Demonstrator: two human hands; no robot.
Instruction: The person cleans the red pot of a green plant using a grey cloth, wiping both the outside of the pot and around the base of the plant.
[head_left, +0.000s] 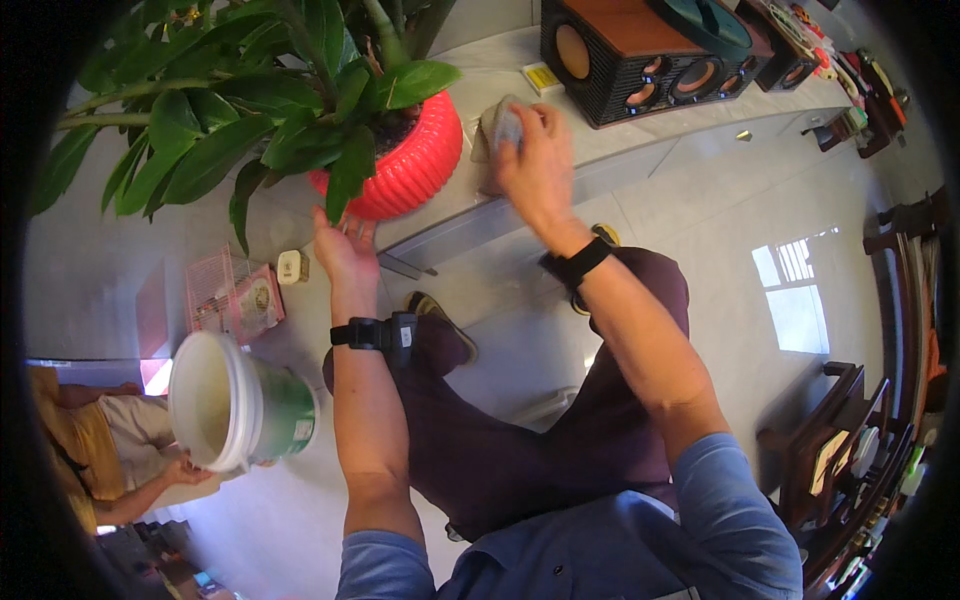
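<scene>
My right hand presses a grey cloth onto the pale marble-look top of a low cabinet. Beside it stands a red ribbed flowerpot with a large leafy green plant. My left hand is palm up at the pot's lower edge, its fingers against or just under the red side. A leaf tip hangs over those fingers, and I cannot tell whether they grip the pot. Both wrists wear black straps.
Right of the cloth are a small yellow-white box and a wooden speaker. On the left, another person's hand touches a white-and-green bucket. Near it are a pink wire cage and a lidded jar. Dark wooden furniture stands right.
</scene>
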